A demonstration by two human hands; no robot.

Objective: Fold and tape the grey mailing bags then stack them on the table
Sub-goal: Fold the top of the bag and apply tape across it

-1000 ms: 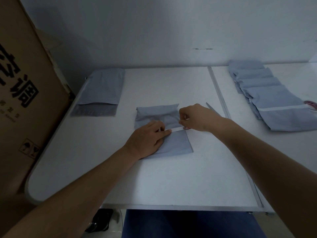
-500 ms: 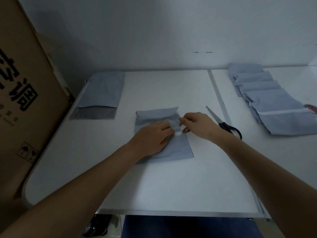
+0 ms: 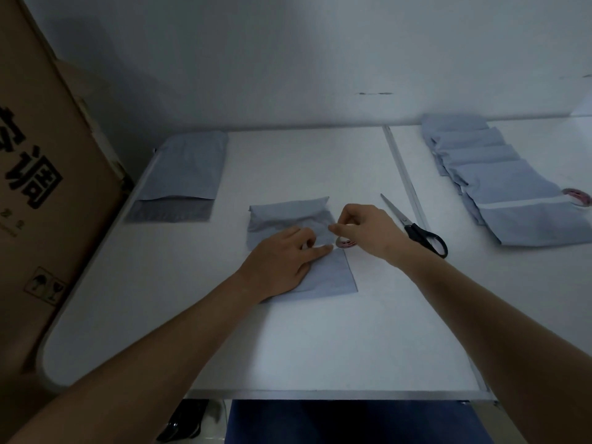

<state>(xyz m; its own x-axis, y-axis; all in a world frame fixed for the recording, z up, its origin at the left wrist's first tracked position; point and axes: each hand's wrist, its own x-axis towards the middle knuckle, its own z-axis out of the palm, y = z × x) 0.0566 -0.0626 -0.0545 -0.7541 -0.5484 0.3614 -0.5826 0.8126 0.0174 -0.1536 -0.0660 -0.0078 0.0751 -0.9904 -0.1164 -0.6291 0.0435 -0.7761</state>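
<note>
Head view: a folded grey mailing bag [image 3: 333, 277] lies flat near the middle of the white desk [image 3: 288, 347]. On it rests the left hand [image 3: 282, 261], fingers mostly straight and pressing the fold down. At the bag's right edge the right hand [image 3: 365, 230] curls its fingers around a small tape roll [image 3: 344, 242], fingertips touching the bag. Black-handled scissors [image 3: 416, 229] lie just right of that hand. Well apart at the far left lies an unfolded grey mailing bag [image 3: 189, 171] with its darker flap toward the person. Along the right side lies an overlapping row of folded bags [image 3: 506, 184], with a second tape roll [image 3: 578, 196] beside it. At left stands a cardboard box [image 3: 38, 174].
</note>
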